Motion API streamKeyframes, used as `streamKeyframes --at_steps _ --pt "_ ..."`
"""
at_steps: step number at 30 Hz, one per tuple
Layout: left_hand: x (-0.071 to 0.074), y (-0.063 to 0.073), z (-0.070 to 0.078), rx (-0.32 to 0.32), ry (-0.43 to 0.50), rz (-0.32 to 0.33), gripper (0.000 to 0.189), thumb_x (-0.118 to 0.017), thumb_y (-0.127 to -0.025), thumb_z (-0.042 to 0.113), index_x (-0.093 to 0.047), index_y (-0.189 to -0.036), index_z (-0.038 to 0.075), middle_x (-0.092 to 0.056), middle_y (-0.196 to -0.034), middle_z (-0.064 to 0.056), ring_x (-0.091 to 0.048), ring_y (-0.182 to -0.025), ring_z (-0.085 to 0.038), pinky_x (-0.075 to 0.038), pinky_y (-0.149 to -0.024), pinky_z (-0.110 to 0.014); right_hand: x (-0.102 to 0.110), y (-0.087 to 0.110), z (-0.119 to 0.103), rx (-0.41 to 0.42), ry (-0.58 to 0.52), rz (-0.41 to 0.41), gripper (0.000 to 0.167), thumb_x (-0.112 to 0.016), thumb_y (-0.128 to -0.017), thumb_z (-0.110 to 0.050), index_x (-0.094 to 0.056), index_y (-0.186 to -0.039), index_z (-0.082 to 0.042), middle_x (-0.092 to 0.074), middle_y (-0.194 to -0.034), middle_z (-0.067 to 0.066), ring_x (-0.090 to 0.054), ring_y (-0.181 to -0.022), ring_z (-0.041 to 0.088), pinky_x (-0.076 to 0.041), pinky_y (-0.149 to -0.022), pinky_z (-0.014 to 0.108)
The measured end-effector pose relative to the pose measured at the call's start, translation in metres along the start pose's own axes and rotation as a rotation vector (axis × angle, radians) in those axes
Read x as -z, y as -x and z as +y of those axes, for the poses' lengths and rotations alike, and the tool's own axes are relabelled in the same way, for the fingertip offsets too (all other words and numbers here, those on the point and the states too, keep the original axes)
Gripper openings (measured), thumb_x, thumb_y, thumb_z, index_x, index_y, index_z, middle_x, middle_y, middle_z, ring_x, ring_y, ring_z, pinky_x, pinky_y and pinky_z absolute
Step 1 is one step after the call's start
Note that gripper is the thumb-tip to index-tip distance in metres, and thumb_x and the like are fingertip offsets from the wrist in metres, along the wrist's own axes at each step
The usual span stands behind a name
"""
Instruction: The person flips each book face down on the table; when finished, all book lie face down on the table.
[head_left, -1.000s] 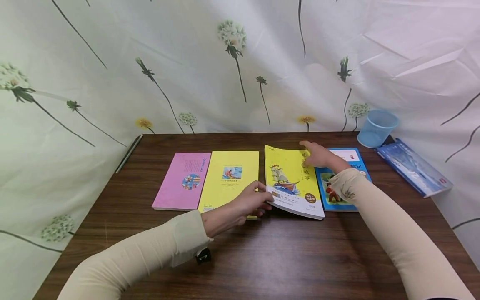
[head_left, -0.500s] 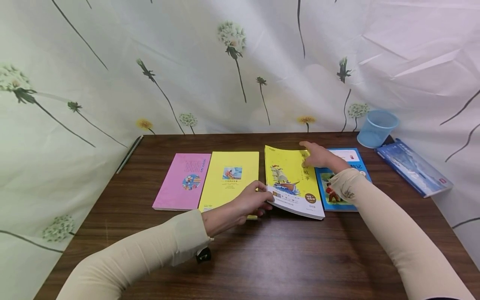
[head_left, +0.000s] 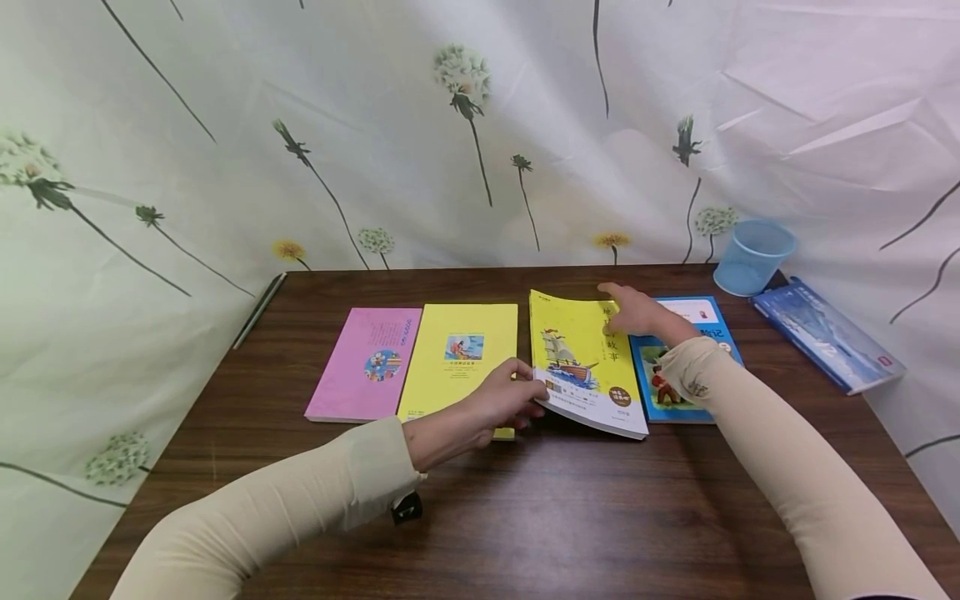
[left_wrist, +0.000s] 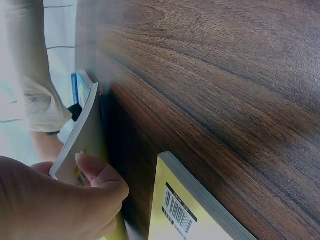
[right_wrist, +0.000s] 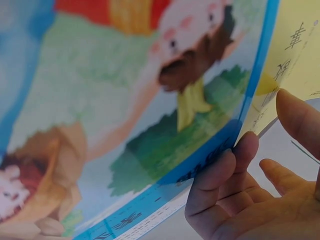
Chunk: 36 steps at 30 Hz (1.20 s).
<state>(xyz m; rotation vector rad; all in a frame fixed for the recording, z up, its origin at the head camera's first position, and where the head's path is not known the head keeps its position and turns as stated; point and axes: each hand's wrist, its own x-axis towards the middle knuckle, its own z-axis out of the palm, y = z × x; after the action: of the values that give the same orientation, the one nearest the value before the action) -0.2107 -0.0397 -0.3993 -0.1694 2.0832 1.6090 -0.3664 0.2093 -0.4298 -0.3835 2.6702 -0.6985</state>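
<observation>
A yellow storybook [head_left: 573, 358] with a sailing ship on its cover lies in the middle, its lower left corner lifted and bent up. My left hand [head_left: 498, 408] pinches that corner; in the left wrist view the thumb [left_wrist: 102, 175] presses the page side. My right hand [head_left: 637, 312] rests at the same book's upper right edge, fingers spread and loosely bent. In the right wrist view its thumb [right_wrist: 297, 117] lies by the yellow cover, and the other fingers [right_wrist: 215, 185] are at the edge of a blue book [right_wrist: 125, 150]. The right forearm partly hides that blue book.
Left of the ship book lie a yellow book [head_left: 450, 333], face of a barcode side up, and a pink book [head_left: 367, 362]. At the right stand a light blue mesh-like cup [head_left: 753, 258] and a dark blue book [head_left: 828, 337]. A patterned curtain [head_left: 420, 150] backs the brown table [head_left: 540, 508].
</observation>
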Motion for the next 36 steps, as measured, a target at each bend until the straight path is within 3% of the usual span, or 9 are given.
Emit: streamKeyframes --at_steps 9,20,27,36 --pt "0.002 0.0006 0.0044 -0.01 -0.009 0.0 0.028 -0.064 -0.089 0.016 -0.049 -0.111 0.007 -0.07 -0.109 -0.013 -0.071 -0.089 -0.024 -0.049 -0.061 -0.027 0.0015 -0.0009 0.0006 -0.005 -0.006 -0.016 0.079 -0.064 -0.094 -0.016 -0.02 -0.159 -0.005 -0.034 -0.155 0.029 -0.047 -0.124 0.04 -0.039 -0.109 0.059" --pt "0.0026 -0.0011 0.0036 -0.013 -0.009 0.001 0.027 -0.064 -0.089 0.015 -0.049 -0.11 0.007 -0.07 -0.11 -0.013 -0.071 -0.088 -0.023 -0.049 -0.06 -0.027 -0.0007 -0.0002 -0.0003 -0.012 -0.013 0.002 0.08 -0.065 -0.094 -0.015 -0.019 -0.159 -0.005 -0.041 -0.149 0.029 -0.055 -0.112 0.038 -0.044 -0.103 0.055" --pt "0.0032 -0.0018 0.0041 -0.02 -0.016 0.004 0.027 -0.063 -0.088 0.015 -0.048 -0.109 0.007 -0.071 -0.11 -0.013 -0.072 -0.087 -0.023 -0.049 -0.06 -0.027 0.0007 -0.002 -0.0003 -0.033 -0.009 -0.006 0.08 -0.066 -0.092 -0.017 -0.021 -0.158 -0.006 -0.032 -0.157 0.027 -0.044 -0.128 0.041 -0.035 -0.112 0.062" --pt "0.0034 -0.0019 0.0049 -0.043 -0.023 0.003 0.026 -0.062 -0.088 0.013 -0.047 -0.108 0.006 -0.072 -0.108 -0.015 -0.07 -0.08 -0.017 -0.049 -0.06 -0.028 0.0014 -0.0022 0.0007 -0.024 -0.005 -0.013 0.08 -0.065 -0.093 -0.018 -0.021 -0.158 -0.006 -0.03 -0.157 0.028 -0.043 -0.128 0.041 -0.035 -0.112 0.062"
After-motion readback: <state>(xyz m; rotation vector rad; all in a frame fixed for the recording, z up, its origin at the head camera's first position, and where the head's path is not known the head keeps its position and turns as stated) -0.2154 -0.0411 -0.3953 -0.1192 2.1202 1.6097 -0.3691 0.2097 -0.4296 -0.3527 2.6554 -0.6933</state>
